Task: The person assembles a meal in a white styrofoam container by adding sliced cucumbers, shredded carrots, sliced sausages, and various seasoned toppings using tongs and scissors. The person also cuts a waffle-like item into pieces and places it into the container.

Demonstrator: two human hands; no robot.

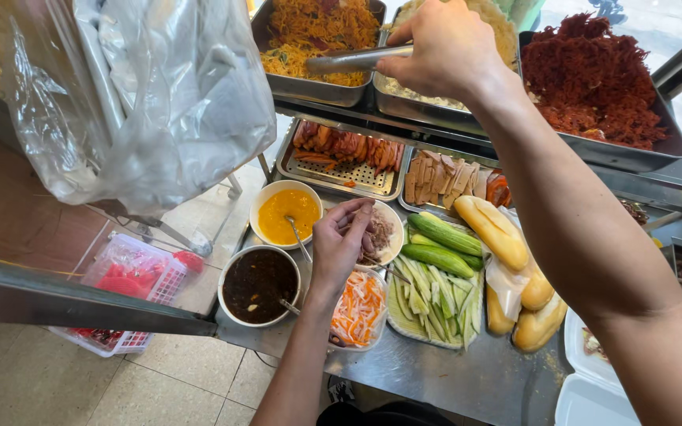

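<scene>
Gripping tongs [357,59] between right hand [444,47] fingers.

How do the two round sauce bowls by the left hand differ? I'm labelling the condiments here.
The white bowl of yellow-orange sauce lies farther from the person; the steel-rimmed bowl of dark brown sauce lies nearer. The yellow sauce looks smooth and opaque, while the dark one is glossy with small bits floating in it. The dark bowl looks slightly larger. Both are round, hold a metal spoon and sit just left of the left hand.
</scene>
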